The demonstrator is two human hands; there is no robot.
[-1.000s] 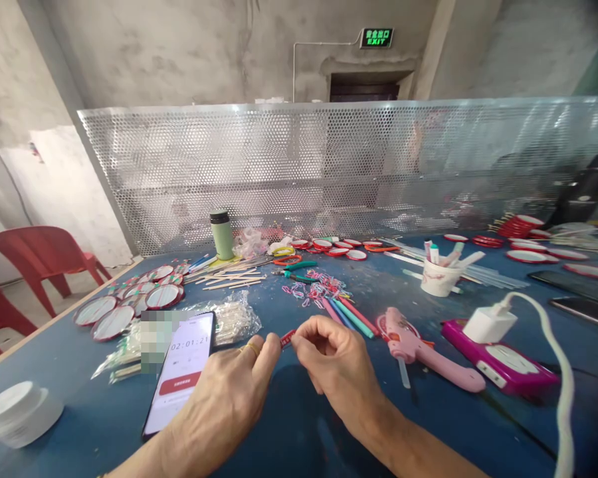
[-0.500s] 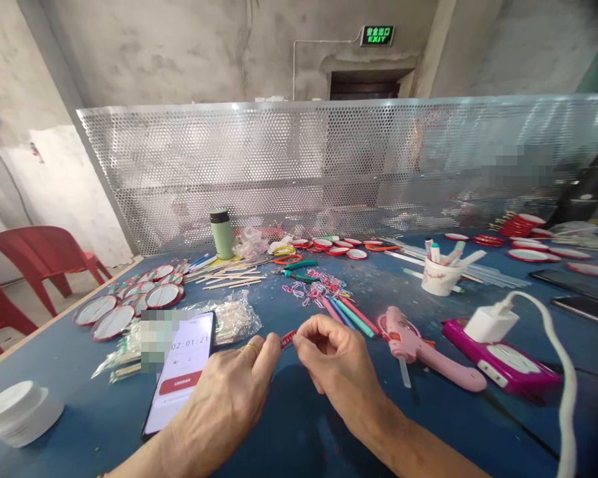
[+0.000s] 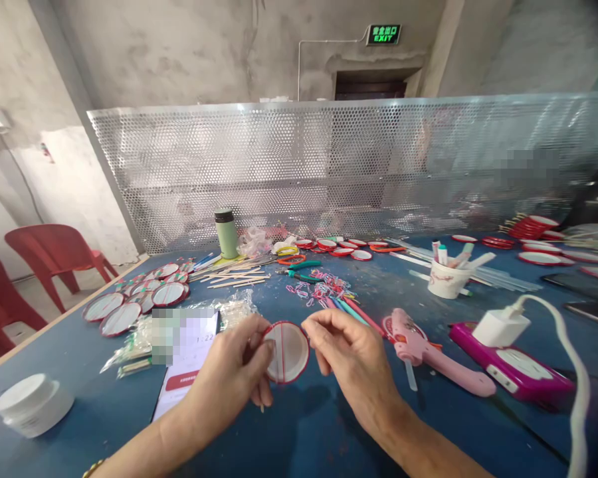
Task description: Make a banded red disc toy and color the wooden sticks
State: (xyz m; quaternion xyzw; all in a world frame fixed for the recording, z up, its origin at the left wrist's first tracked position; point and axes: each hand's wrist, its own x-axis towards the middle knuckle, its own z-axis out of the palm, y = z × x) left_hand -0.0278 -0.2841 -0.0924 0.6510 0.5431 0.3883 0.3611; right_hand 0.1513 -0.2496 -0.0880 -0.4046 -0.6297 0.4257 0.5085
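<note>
A small round disc (image 3: 293,352) with a red rim and pale, see-through faces stands nearly upright, facing me. A thin line runs up and down across it. My left hand (image 3: 242,362) is closed on the disc's left edge, thumb in front; a small pale tip pokes out below its fingers. My right hand (image 3: 351,352) is closed in a pinch at the disc's upper right rim. Whether it grips the rim or something tiny there I cannot make out. A phone (image 3: 182,380) lies beside my left forearm, and a pink glue gun (image 3: 436,362) lies right of my right hand.
More red-rimmed discs (image 3: 120,318) lie at left, with others at the back. Ahead are pliers (image 3: 303,275), small pink loops (image 3: 329,287), wooden sticks (image 3: 239,275) and a cup of pens (image 3: 447,279). A purple power strip (image 3: 513,365) and white jar (image 3: 32,405) flank me.
The disc has turned from edge-on to facing me. My left hand has drawn back slightly and now shows its thumb; my right hand has shifted a little right. The view has swung slightly left.
</note>
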